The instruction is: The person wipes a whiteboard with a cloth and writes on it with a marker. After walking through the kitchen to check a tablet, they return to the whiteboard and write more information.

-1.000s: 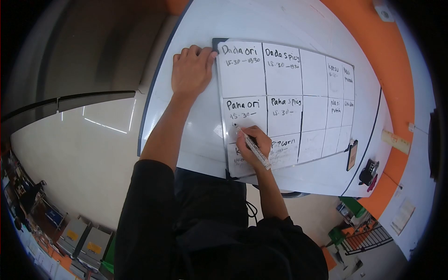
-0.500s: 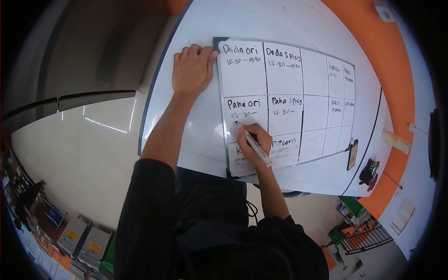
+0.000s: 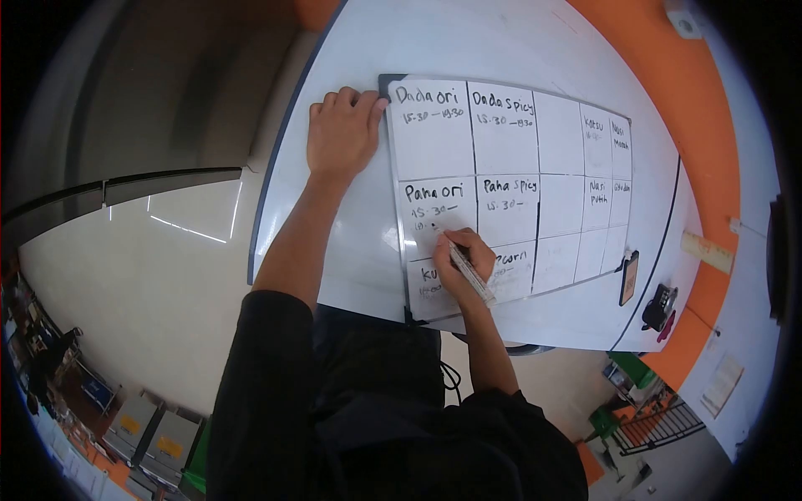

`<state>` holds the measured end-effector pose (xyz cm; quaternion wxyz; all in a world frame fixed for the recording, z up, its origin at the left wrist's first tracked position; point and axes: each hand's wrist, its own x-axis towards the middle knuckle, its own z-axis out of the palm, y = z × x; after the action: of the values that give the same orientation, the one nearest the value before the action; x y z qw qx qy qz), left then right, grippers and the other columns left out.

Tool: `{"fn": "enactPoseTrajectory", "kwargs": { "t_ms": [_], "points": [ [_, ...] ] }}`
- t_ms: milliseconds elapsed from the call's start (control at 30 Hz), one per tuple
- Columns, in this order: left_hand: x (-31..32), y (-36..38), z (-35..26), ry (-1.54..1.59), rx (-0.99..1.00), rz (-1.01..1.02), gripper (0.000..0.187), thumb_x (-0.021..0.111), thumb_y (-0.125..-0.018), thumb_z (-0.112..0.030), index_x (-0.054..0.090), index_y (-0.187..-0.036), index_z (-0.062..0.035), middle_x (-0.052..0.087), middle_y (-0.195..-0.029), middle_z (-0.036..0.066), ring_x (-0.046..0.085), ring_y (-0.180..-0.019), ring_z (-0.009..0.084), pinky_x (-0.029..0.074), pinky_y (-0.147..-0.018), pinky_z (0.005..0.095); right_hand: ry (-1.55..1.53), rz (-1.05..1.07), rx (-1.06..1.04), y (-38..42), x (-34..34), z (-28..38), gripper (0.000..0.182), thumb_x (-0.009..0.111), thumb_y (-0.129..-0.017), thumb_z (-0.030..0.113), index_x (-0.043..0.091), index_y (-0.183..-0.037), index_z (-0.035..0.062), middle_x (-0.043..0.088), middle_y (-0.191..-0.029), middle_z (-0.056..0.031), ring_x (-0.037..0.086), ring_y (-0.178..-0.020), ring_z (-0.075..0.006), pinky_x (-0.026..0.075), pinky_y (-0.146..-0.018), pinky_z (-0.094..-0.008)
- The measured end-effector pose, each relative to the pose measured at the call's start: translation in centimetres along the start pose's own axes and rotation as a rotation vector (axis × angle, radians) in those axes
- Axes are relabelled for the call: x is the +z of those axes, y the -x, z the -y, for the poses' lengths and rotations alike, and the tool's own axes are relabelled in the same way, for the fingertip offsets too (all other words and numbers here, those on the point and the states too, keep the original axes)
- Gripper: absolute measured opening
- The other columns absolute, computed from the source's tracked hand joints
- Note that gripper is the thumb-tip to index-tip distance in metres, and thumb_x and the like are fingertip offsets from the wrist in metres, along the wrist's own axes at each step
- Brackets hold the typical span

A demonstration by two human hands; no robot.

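Note:
A whiteboard [image 3: 560, 142] ruled into a grid lies on a white table [image 3: 468, 42], with handwritten labels and times in its cells. My left hand [image 3: 341, 134] presses flat on the table against the board's upper left edge. My right hand [image 3: 468, 263] grips a marker [image 3: 469, 272], whose tip touches the "Paha ori" cell below the line "15.30 —". Fresh small marks sit there beside the tip.
A phone [image 3: 629, 278] lies at the board's lower right corner, with a dark keyring object [image 3: 660, 306] next to it. An orange wall [image 3: 702, 92] bounds the table's far side. Pale floor [image 3: 150, 275] and crates [image 3: 150, 434] lie to the left.
My right hand and the marker have shifted a little to the right along a second line in the "Paha ori" cell, leaving new marks. The left hand stays put.

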<state>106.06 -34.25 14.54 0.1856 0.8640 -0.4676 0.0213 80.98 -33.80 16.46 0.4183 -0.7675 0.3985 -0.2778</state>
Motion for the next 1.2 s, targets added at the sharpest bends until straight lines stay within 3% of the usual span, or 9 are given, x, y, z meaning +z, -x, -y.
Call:
{"fn": "enactPoseTrajectory", "kwargs": {
  "t_ms": [133, 233, 300, 433, 500, 1033, 1100, 1200],
  "points": [
    [0.2, 0.3, 0.1, 0.013, 0.014, -0.002, 0.031, 0.041, -0.097, -0.034, 0.063, -0.102, -0.0134, 0.058, -0.093, 0.006, 0.053, -0.089, 0.0204, 0.037, -0.082, 0.0365, 0.018, 0.003, -0.098, -0.5, -0.3, -0.8, 0.012, 0.067, -0.077, 0.000, 0.057, -0.083, 0.0004, 0.058, -0.064, -0.0065, 0.052, -0.054, -0.0082, 0.042, -0.051, -0.0204],
    [0.0, 0.1, 0.1, 0.009, 0.009, 0.005, 0.031, 0.041, -0.097, -0.034, 0.063, -0.102, -0.0134, 0.058, -0.093, 0.006, 0.053, -0.089, 0.0205, 0.037, -0.082, 0.0366, 0.015, 0.012, -0.098, -0.4, -0.1, -1.1, 0.011, 0.067, -0.077, 0.000, 0.058, -0.083, 0.0003, 0.059, -0.065, -0.0067, 0.053, -0.054, -0.0087, 0.042, -0.051, -0.0208],
    [0.0, 0.1, 0.0, 0.015, 0.006, 0.013, 0.031, 0.041, -0.097, -0.035, 0.063, -0.102, -0.0134, 0.058, -0.093, 0.006, 0.053, -0.089, 0.0205, 0.037, -0.082, 0.0366, 0.003, 0.040, -0.106, -0.4, -0.2, -1.1, 0.013, 0.069, -0.074, 0.002, 0.059, -0.083, 0.0017, 0.062, -0.069, -0.0102, 0.059, -0.054, -0.0165, 0.047, -0.051, -0.0255],
    [0.0, 0.2, 0.0, -0.006, 0.011, 0.008, 0.031, 0.041, -0.097, -0.035, 0.063, -0.103, -0.0134, 0.058, -0.094, 0.006, 0.053, -0.090, 0.0203, 0.037, -0.082, 0.0364, 0.037, 0.039, -0.135, -0.4, 0.0, -1.2, 0.012, 0.067, -0.077, 0.001, 0.058, -0.085, 0.0002, 0.061, -0.067, -0.0087, 0.055, -0.056, -0.0105, 0.043, -0.052, -0.0214],
    [0.0, 0.2, 0.0, -0.007, 0.012, 0.012, 0.031, 0.041, -0.097, -0.035, 0.063, -0.103, -0.0134, 0.059, -0.094, 0.006, 0.053, -0.090, 0.0202, 0.037, -0.083, 0.0363, -0.003, -0.005, -0.122, -0.2, 0.1, -1.8, 0.013, 0.067, -0.074, 0.001, 0.058, -0.083, 0.0028, 0.061, -0.068, -0.0103, 0.058, -0.053, -0.0179, 0.046, -0.049, -0.0263],
    [-0.1, 0.1, 0.0, -0.005, -0.003, 0.037, 0.033, 0.040, -0.097, -0.036, 0.063, -0.104, -0.0133, 0.058, -0.095, 0.006, 0.052, -0.091, 0.0197, 0.037, -0.083, 0.0363, 0.023, -0.011, -0.033, -0.3, -0.2, -1.5, 0.012, 0.067, -0.074, 0.002, 0.056, -0.078, 0.0024, 0.059, -0.067, -0.0100, 0.059, -0.054, -0.0171, 0.046, -0.050, -0.0262],
    [0.0, 0.2, 0.0, 0.003, 0.000, 0.031, 0.033, 0.041, -0.097, -0.036, 0.063, -0.104, -0.0132, 0.058, -0.095, 0.006, 0.052, -0.091, 0.0197, 0.037, -0.083, 0.0364, 0.008, -0.052, -0.125, -0.5, 0.1, -1.7, 0.010, 0.063, -0.077, -0.004, 0.055, -0.081, 0.0009, 0.054, -0.062, -0.0042, 0.046, -0.051, -0.0067, 0.037, -0.047, -0.0211],
    [0.1, 0.0, -0.1, 0.009, 0.006, 0.008, 0.032, 0.041, -0.097, -0.035, 0.063, -0.104, -0.0132, 0.058, -0.094, 0.006, 0.053, -0.092, 0.0200, 0.037, -0.084, 0.0365, -0.033, -0.096, -0.106, -0.6, -1.4, -2.6, 0.007, 0.063, -0.079, -0.003, 0.057, -0.081, 0.0005, 0.054, -0.063, -0.0032, 0.045, -0.052, -0.0060, 0.036, -0.048, -0.0202]
  ]
}}
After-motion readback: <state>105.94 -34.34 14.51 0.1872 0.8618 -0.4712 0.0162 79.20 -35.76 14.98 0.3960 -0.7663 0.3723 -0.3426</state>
